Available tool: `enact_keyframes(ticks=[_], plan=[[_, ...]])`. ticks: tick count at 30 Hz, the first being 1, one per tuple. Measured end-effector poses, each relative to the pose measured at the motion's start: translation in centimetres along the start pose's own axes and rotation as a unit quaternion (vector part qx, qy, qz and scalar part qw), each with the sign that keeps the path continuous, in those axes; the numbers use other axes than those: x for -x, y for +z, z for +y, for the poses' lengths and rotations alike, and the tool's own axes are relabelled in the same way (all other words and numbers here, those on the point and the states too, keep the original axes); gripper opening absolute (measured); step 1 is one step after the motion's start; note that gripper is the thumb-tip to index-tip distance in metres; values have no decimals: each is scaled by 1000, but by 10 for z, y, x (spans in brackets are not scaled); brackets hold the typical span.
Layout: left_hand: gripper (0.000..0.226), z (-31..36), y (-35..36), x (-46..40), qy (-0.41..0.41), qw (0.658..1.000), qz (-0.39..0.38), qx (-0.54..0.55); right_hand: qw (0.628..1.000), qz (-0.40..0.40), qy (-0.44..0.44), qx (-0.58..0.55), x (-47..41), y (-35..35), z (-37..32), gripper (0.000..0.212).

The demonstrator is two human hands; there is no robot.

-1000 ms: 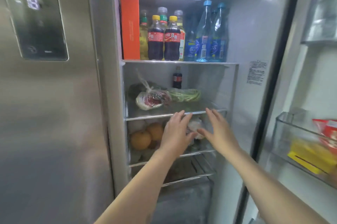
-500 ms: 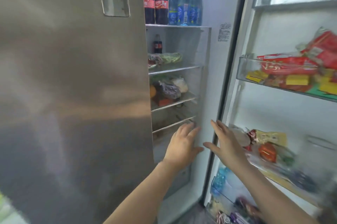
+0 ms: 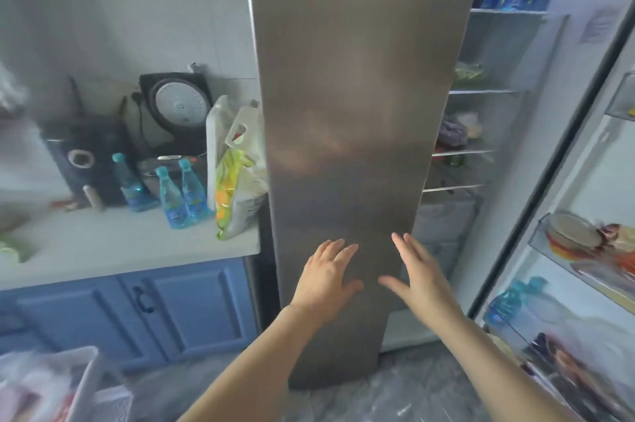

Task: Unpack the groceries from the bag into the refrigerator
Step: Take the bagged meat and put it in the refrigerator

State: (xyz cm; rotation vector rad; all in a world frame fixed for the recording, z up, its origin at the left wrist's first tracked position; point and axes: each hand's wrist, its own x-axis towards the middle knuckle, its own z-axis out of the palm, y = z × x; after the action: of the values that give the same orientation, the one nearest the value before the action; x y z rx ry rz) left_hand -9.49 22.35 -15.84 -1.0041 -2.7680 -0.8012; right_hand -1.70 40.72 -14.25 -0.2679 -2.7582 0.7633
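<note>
Both hands have drawn back from the fridge shelves and now hover before the closed steel door [image 3: 350, 146], the left hand [image 3: 326, 279] and right hand [image 3: 421, 279] each with a wide grip, fingers spread, holding nothing. At two o'clock the open refrigerator compartment [image 3: 488, 91] shows stocked shelves and blue bottles. At ten o'clock a white grocery bag [image 3: 240, 160] stands on the table [image 3: 130, 246] beside three blue bottles [image 3: 178, 194], touching the door's edge.
</note>
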Motion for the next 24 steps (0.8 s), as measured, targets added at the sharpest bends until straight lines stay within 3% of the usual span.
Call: enact_keyframes(ticks=[7, 13, 19, 24], plan=[[67, -131, -85, 114, -124, 991, 49, -33, 992, -82, -92, 5, 8, 91, -149, 80], [68, -268, -162, 232, -229, 969, 74, -62, 970, -163, -177, -25, 16, 219, -297, 81], [67, -394, -222, 358, -347, 931, 75, -78, 938, -250, -236, -52, 51, 352, -425, 84], [65, -457, -235, 430, -422, 902, 56, -64, 909, -315, -267, -47, 76, 421, -487, 86]])
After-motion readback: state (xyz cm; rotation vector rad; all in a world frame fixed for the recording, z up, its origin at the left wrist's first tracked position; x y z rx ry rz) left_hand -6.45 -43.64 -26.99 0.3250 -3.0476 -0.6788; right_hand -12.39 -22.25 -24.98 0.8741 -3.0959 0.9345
